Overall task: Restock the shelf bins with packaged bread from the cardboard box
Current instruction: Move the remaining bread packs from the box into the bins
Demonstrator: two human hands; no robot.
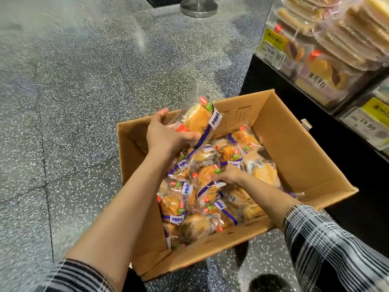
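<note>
An open cardboard box stands on the floor, holding several clear packs of golden bread with purple labels. My left hand grips one bread pack and holds it tilted above the box's far left corner. My right hand reaches down into the middle of the pile, its fingers curled on another bread pack that lies among the others. The clear shelf bins at the upper right hold stacked packaged cakes and bread.
The black shelf base rises right beside the box. Yellow price tags reading 19.90 hang on the bin fronts. Speckled grey floor spreads to the left. A round metal post base stands at the top.
</note>
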